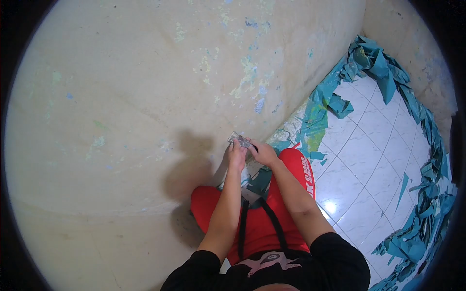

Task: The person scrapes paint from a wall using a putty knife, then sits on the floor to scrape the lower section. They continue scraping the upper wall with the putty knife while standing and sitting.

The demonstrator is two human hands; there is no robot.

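A scraper [240, 140] with a grey, paint-smeared blade is held low in front of the beige wall [126, 106]. My right hand [264, 153] is closed around its dark handle, which is mostly hidden by the fingers. My left hand [236, 156] is closed on the blade from below, with its fingers near the front edge. Whether the blade touches the wall cannot be made out. Patches of old yellow, green and blue paint [250, 72] cling to the wall above the hands.
Peeled teal paint sheets [315, 116] lie along the wall's foot, and a heap of them [383, 68] fills the far corner. More teal scraps [407, 242] line the right side of the white tiled floor [361, 145]. My bent knees in red trousers [296, 167] are close to the wall.
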